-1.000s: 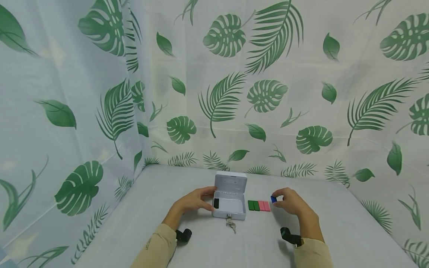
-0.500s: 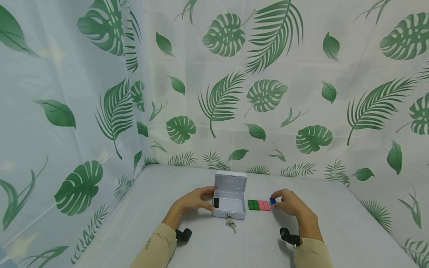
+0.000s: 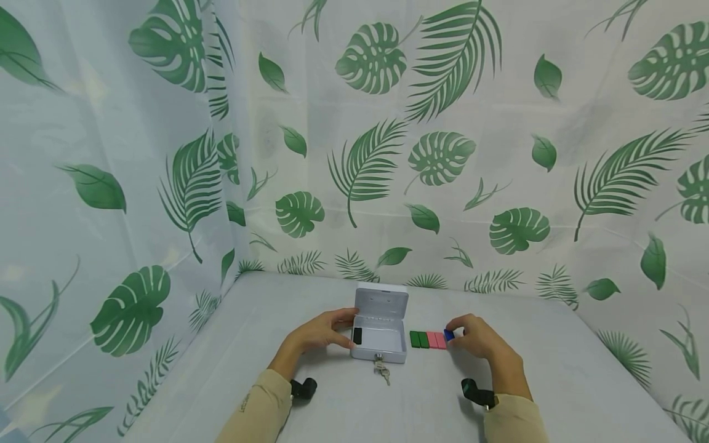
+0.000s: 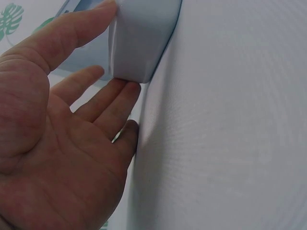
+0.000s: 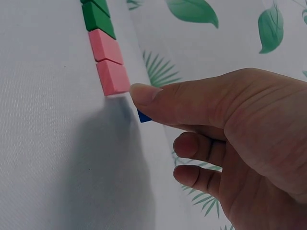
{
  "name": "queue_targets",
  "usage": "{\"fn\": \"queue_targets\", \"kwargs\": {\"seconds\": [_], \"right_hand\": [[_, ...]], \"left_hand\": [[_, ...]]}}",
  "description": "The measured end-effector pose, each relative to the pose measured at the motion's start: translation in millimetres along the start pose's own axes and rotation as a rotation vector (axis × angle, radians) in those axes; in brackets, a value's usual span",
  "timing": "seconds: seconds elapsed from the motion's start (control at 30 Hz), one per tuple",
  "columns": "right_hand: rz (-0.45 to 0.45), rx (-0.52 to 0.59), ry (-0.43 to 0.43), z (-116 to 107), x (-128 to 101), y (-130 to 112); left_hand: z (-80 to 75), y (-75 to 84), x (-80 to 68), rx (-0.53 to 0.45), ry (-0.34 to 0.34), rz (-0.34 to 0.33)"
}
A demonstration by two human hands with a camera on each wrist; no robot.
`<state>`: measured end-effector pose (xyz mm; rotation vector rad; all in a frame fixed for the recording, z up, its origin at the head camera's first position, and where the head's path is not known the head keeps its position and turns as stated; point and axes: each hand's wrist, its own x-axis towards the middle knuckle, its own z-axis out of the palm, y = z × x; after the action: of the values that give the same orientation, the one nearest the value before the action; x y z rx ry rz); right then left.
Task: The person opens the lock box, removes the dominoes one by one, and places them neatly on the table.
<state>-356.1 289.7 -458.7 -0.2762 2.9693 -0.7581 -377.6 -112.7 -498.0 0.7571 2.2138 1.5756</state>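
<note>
In the head view a small white cash box [image 3: 379,354] stands with its lid [image 3: 382,304] raised. A black block [image 3: 357,336] lies inside, against its left wall. My left hand [image 3: 320,331] holds the box's left side, thumb at the front corner and fingers toward the back, as the left wrist view also shows. To the right of the box lie two green blocks [image 3: 419,339] and two pink blocks [image 3: 437,340] in a row. My right hand [image 3: 477,335] pinches a blue block [image 3: 449,335] at the row's right end; the thumb mostly covers that block [image 5: 144,117] in the right wrist view.
Keys [image 3: 381,368] hang from the lock at the front of the box. All of this stands on a white-covered table [image 3: 399,412]. A leaf-patterned curtain [image 3: 382,203] rises behind and on the left.
My right hand has moved a little left and lower, bringing the blue block up to the right end of the pink blocks. The left hand and the box have stayed in place.
</note>
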Motion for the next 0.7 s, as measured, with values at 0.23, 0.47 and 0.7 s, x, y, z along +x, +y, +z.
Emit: {"fn": "queue_targets", "kwargs": {"seconds": [0.23,0.47,0.7], "right_hand": [[-0.004,-0.001,0.002,1.9,1.3,1.3],[0.009,0.003,-0.001,2.1,1.7,0.8],[0.029,0.013,-0.009,3.0,1.5,1.3]], "left_hand": [[0.7,0.2,-0.3,-0.003,0.009,-0.011],[0.2,1.1,-1.3,-0.008,0.013,-0.015],[0.4,0.4,-0.6,-0.004,0.015,-0.018]]}}
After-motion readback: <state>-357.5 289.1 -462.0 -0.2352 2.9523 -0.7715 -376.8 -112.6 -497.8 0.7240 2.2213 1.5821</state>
